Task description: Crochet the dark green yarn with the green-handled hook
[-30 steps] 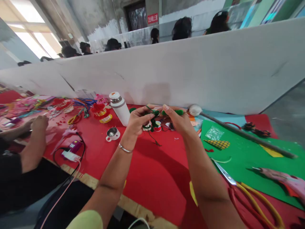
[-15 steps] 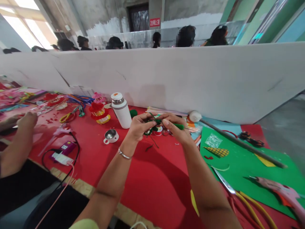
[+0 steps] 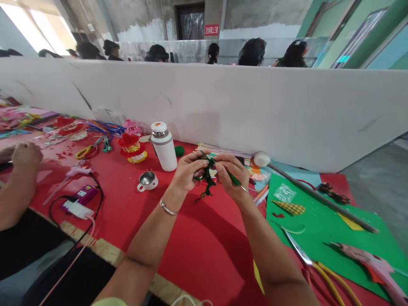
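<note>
Head view, centre: green yarn [image 3: 208, 182] hung above the desk [image 3: 197, 242] from the left hand [image 3: 186, 172], pinched closed, presumably to steady its loops; the right hand [image 3: 235, 170] closed around the hook [image 3: 234, 179], likely for control.

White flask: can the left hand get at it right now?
Probably yes: the flask stands close beside the left hand, nothing visible between them. The hand would likely have to let go of the dark green yarn piece first.
</note>
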The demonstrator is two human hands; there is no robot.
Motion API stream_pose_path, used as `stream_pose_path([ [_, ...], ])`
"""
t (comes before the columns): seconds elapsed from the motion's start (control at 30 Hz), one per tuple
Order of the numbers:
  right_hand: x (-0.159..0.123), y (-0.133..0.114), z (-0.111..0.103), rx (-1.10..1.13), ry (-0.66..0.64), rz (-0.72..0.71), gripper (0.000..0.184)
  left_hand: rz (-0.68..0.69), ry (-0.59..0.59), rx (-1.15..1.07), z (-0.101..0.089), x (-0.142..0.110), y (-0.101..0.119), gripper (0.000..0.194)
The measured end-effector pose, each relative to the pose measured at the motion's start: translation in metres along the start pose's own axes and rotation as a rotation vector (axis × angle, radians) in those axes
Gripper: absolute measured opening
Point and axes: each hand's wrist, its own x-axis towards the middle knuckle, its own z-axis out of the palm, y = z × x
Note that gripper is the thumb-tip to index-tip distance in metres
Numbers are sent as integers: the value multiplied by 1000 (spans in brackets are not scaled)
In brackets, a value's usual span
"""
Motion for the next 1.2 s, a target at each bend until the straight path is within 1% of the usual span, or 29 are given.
stream_pose_path([
  [0.13, 1, -3, 1, 9, 32, 49, 22, 53, 27, 29, 3, -1, -3, 38],
  [0.33, 1, 1, 3, -17, 86, 42, 23, 65, 117, 31, 3, 2, -7, 40],
  [0.47, 3, 2, 4, 39, 62, 56, 26, 23, 89, 3, 2, 2, -6, 36],
  [0.6, 2, 2, 4, 67, 57, 74, 28, 7, 89, -13, 3, 3, -5, 33],
  [0.7, 0, 5, 4, 101, 80, 187, 32, -17, 74, 4, 2, 4, -7, 31],
  [0.77, -2, 6, 5, 140, 82, 264, 32, -17, 91, 14, 1, 5, -8, 27],
  [0.83, -2, 7, 6, 160, 69, 305, 33, 6, 112, 17, 0, 5, -7, 24],
  [0.93, -2, 7, 6, 171, 47, 311, 33, 21, 108, 9, -2, 5, -5, 28],
  [1.07, -1, 7, 6, 220, 35, 332, 32, -23, 69, 23, -3, 6, -3, 38],
  [1.2, -1, 9, 5, 272, 27, 342, 32, -12, 76, 51, -4, 7, -4, 37],
])
